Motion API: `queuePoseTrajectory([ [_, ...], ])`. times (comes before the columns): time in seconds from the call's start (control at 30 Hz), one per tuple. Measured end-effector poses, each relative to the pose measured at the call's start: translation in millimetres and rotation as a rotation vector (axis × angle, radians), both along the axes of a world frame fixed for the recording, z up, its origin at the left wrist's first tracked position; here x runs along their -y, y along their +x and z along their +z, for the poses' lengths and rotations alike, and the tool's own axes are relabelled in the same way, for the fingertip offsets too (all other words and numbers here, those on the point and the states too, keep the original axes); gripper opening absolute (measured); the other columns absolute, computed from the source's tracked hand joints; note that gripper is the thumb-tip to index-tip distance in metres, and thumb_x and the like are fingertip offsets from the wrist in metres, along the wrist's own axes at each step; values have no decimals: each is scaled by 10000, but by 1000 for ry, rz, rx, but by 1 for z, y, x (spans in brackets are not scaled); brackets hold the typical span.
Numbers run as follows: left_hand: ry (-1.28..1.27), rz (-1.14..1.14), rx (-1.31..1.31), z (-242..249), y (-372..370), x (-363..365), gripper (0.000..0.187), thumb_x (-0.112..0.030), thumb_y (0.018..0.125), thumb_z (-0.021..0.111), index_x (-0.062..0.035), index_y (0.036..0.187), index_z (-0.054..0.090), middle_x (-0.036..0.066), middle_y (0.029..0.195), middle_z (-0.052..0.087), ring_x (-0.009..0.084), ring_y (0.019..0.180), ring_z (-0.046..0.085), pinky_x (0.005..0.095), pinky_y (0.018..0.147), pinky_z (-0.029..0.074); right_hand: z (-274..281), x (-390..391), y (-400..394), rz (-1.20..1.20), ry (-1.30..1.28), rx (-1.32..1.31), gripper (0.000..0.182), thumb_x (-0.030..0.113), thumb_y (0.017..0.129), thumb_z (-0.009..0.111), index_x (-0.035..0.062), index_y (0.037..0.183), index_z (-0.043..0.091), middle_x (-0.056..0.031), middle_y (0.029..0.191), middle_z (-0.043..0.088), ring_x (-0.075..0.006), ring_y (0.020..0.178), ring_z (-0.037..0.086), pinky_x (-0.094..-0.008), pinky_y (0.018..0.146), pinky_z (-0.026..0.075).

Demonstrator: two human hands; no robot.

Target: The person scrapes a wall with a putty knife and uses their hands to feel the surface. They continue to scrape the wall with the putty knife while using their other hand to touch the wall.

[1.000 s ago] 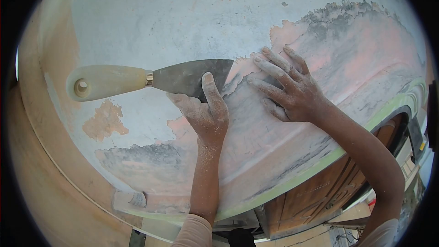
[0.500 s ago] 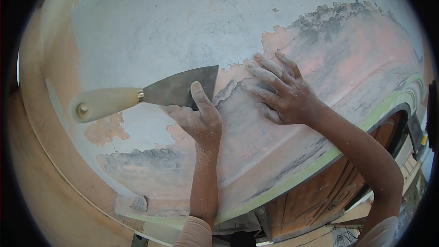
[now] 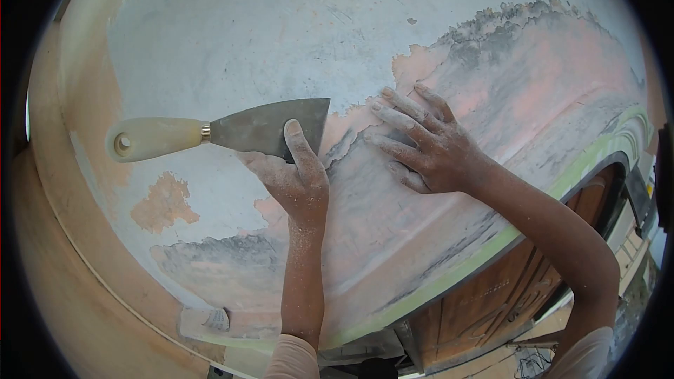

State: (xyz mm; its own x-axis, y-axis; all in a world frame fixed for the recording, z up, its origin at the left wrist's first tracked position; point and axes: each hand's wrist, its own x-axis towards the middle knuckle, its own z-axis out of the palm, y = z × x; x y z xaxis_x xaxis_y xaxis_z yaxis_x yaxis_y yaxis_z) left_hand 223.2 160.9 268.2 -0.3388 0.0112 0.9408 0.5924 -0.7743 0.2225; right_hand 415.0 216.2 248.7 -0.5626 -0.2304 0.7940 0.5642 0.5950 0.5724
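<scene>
A wide metal scraper (image 3: pixel 270 126) with a pale handle is in my left hand (image 3: pixel 295 172). The thumb lies on top of the blade and the fingers are behind it. The handle points left, and the blade's straight edge faces right, close to the ragged border of the white coating. My right hand (image 3: pixel 435 144) rests flat on the pink and grey patched surface (image 3: pixel 537 63), fingers spread, with the fingertips beside that border. White dust covers both hands. No object is in my right hand.
Green tape (image 3: pixel 460 270) runs along the lower curved edge of the surface. Below it is a brown wooden door (image 3: pixel 484 302). A small torn paper piece (image 3: pixel 217 318) sticks at the lower left. A tan curved border (image 3: pixel 84 238) with a thin line follows the left side.
The scraper's handle has swung upward, so the tool lies more level. My left hand has moved slightly left. My right hand stays on the surface, and the whole view has shifted a little.
</scene>
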Motion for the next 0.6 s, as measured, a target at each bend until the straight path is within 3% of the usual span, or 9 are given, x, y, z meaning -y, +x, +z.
queuePoseTrajectory([
  [0.1,234,208,-198,-4,-4,-12,470,-171,900,590,147,1179,385,215,1029,519,249,928,526,331,832,438,0,-1,0,2,21,-8,360,281,811,610,188,1159,591,-99,1377,399,-282,1328,344,-530,1108,203],
  [0.17,111,96,-80,0,-3,-4,478,-160,904,582,143,1201,361,216,1033,517,247,935,524,335,842,434,0,0,0,-8,20,2,362,280,812,609,186,1160,591,-100,1378,398,-285,1327,346,-530,1105,207],
  [0.3,149,135,-271,-4,-5,-5,481,-139,905,574,143,1222,347,215,1041,516,254,947,523,341,870,419,1,1,1,-19,20,2,362,278,812,608,182,1160,593,-103,1375,402,-287,1325,350,-531,1100,214],
  [0.4,34,73,-90,4,-17,-3,477,-88,880,585,135,1218,332,215,1060,507,270,924,529,344,838,420,-1,-1,1,-13,-19,21,414,318,812,629,181,1199,573,-112,1428,367,-272,1367,280,-548,1108,175],
  [0.5,131,78,-234,0,-15,-6,469,-101,883,591,136,1205,346,205,1001,531,258,882,533,345,813,423,0,0,0,3,22,-3,366,280,811,609,177,1162,596,-106,1370,411,-286,1330,343,-530,1104,208],
  [0.53,219,239,-365,0,-18,-8,483,-111,885,594,141,1206,335,190,947,547,251,859,535,342,803,422,1,1,0,-1,18,-2,367,280,811,609,177,1163,595,-106,1371,411,-287,1331,340,-530,1105,207],
  [0.6,68,117,-207,4,-18,-2,492,-114,887,592,143,1211,326,194,958,544,254,861,540,341,790,428,1,1,1,-8,12,3,369,279,811,609,178,1166,594,-104,1372,411,-287,1334,335,-531,1107,205],
])
